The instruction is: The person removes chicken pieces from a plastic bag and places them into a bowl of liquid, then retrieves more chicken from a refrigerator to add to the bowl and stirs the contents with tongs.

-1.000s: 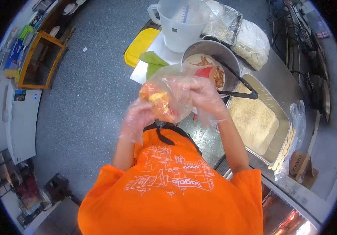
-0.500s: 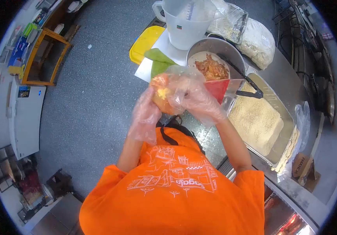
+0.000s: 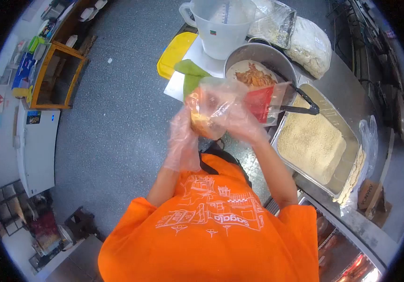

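Note:
Both my hands wear clear plastic gloves. My left hand point(image 3: 183, 129) is closed on the left side of a clear plastic bag point(image 3: 203, 120) with orange and yellowish food in it. My right hand point(image 3: 242, 120) grips the bag's right side, its fingers partly blurred by the plastic. Just above the bag is a green cloth point(image 3: 191, 75). Behind my right hand, a red label point(image 3: 260, 102) shows on clear plastic. Beyond it stands a metal pot point(image 3: 282, 58) with whitish liquid and reddish-orange pieces point(image 3: 254, 77); a black handle point(image 3: 305, 105) reaches out at its right.
A tray point(image 3: 347, 141) of pale crumbs point(image 3: 312, 141) lies to the right. Past the pot stand a clear measuring jug point(image 3: 223, 33), a yellow lid point(image 3: 176, 51) and bagged pale food point(image 3: 310, 49). A cardboard box point(image 3: 371, 199) is at the far right.
The bag has turned more upright between my hands, and the yellow patch in it is less distinct. The plastic with the red label has shifted slightly. The camera view has moved a little.

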A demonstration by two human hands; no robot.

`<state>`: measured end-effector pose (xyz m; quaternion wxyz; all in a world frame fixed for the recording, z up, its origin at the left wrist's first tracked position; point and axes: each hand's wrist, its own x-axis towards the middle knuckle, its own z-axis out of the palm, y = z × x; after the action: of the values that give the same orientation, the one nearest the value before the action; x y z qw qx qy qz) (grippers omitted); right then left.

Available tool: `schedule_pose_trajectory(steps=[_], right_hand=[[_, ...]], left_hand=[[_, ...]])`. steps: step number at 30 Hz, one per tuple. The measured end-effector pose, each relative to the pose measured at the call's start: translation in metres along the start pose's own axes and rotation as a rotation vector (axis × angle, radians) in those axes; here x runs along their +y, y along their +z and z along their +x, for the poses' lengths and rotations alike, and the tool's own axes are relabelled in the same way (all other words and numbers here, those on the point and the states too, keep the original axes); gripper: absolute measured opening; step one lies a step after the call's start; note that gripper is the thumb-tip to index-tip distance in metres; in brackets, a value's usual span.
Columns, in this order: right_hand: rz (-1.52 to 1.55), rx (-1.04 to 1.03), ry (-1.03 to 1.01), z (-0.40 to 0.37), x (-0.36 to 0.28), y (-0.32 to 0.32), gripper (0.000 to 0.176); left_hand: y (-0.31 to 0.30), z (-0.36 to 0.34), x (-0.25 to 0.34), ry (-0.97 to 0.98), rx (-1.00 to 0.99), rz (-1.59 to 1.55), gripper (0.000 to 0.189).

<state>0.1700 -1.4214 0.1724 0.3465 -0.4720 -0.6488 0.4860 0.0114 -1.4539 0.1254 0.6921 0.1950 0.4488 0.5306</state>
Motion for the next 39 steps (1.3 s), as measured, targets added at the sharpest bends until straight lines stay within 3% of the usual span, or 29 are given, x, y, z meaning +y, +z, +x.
schedule_pose_trajectory(steps=[4, 7, 9, 11, 13, 14, 15, 16, 17, 20, 23, 25, 29, 31, 32, 33, 35, 37, 39], right_hand=[[-0.088, 0.003, 0.109, 0.002, 0.041, 0.001, 0.035], [-0.225, 0.174, -0.214, 0.006, 0.04, -0.001, 0.016], [0.406, 0.095, 0.098, 0.006, 0.017, -0.001, 0.009], [0.397, 0.096, 0.117, 0.013, 0.009, -0.011, 0.013], [0.392, 0.109, 0.138, 0.02, -0.005, -0.012, 0.019], [0.505, 0.244, 0.062, 0.024, -0.018, -0.009, 0.02], [0.616, 0.383, -0.019, 0.029, -0.037, -0.007, 0.022], [0.631, 0.42, 0.069, 0.03, -0.062, -0.007, 0.025], [0.613, 0.442, 0.065, 0.03, -0.067, -0.013, 0.025], [0.564, 0.549, 0.148, 0.024, -0.076, -0.039, 0.026], [0.334, 0.717, 0.129, 0.014, -0.086, -0.054, 0.026], [0.462, 0.694, 0.147, 0.007, -0.08, -0.064, 0.032], [0.096, 0.795, 0.007, 0.006, -0.07, -0.068, 0.047], [-0.233, 0.933, -0.052, 0.01, -0.06, -0.067, 0.047], [-0.153, 1.013, -0.051, 0.019, -0.063, -0.055, 0.04], [-0.147, 0.999, -0.048, 0.026, -0.062, -0.042, 0.04], [-0.188, 0.472, 0.032, 0.036, -0.057, -0.013, 0.032], [-0.037, 0.19, 0.202, 0.057, -0.078, 0.057, 0.026], [-0.068, 0.177, 0.189, 0.078, -0.05, 0.087, 0.026]], left_hand=[[-0.013, 0.01, -0.011, -0.041, -0.046, 0.019, 0.048], [-0.014, 0.011, 0.0, -0.024, 0.026, -0.163, 0.047], [-0.029, 0.016, 0.016, 0.02, -0.028, -0.249, 0.047], [-0.048, 0.024, 0.027, 0.049, -0.04, -0.229, 0.049], [-0.076, 0.04, 0.029, -0.097, -0.192, -0.519, 0.052], [-0.068, 0.04, 0.038, -0.071, -0.02, -0.446, 0.056], [-0.078, 0.049, 0.033, -0.077, -0.039, -0.452, 0.056], [-0.097, 0.063, 0.02, -0.039, 0.01, -0.473, 0.056], [-0.11, 0.071, 0.015, -0.006, 0.058, -0.495, 0.056], [-0.129, 0.065, 0.035, -0.064, -0.115, -0.655, 0.047], [-0.136, 0.063, 0.058, 0.103, 0.022, -0.428, 0.042], [-0.149, 0.067, 0.072, 0.227, 0.116, -0.278, 0.04], [-0.213, 0.091, 0.078, 0.233, -0.005, -0.212, 0.037], [-0.208, 0.09, 0.102, -0.067, 0.099, -0.665, 0.036], [-0.203, 0.085, 0.111, -0.06, 0.109, -0.667, 0.036], [-0.195, 0.078, 0.116, -0.165, -0.034, -0.714, 0.034], [-0.191, 0.071, 0.111, -0.32, -0.262, -0.805, 0.038], [-0.193, 0.071, 0.108, -0.358, -0.333, -0.851, 0.043], [-0.188, 0.066, 0.118, -0.316, -0.398, -0.46, 0.054]])
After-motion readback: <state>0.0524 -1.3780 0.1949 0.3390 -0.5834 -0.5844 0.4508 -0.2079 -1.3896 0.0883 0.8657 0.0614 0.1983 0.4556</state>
